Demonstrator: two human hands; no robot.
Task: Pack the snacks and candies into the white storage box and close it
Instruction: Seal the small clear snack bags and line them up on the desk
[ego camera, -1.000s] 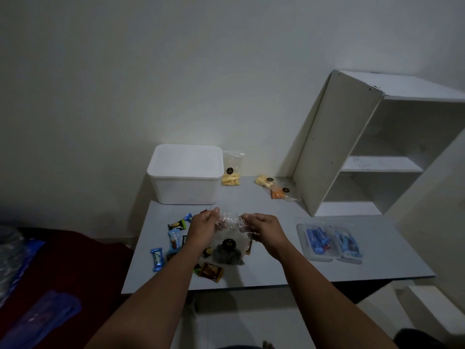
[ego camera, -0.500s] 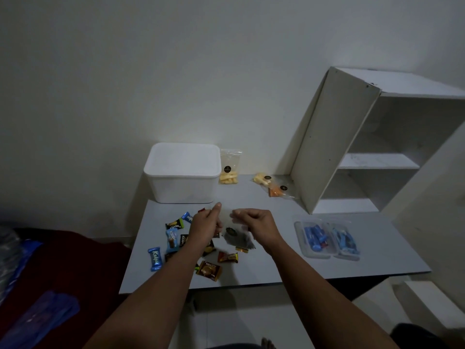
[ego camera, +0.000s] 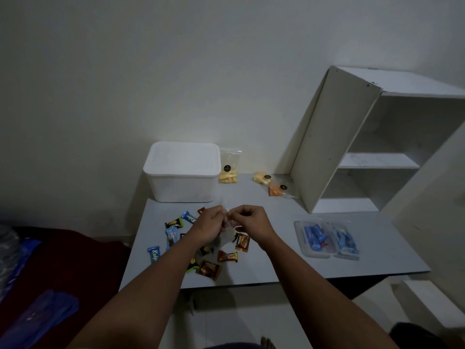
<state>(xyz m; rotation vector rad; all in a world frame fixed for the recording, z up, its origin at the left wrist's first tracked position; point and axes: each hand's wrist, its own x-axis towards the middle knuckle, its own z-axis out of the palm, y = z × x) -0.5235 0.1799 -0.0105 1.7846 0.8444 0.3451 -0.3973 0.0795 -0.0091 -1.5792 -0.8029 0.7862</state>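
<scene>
Both sets of fingers are curled and pinched on a thin, crinkled clear plastic bag (ego camera: 224,234), the left hand (ego camera: 207,226) and right hand (ego camera: 249,222) nearly touching above the flat grey table (ego camera: 276,248). Glossy foil-wrapped candies (ego camera: 227,256) lie scattered on the table under and left of the hands. Beyond the hands, at the table's back edge, sits the white storage box (ego camera: 182,171), rectangular with rounded corners, its lid on. Clear pouches of yellow and orange snacks (ego camera: 228,177) lie right of the box.
</scene>
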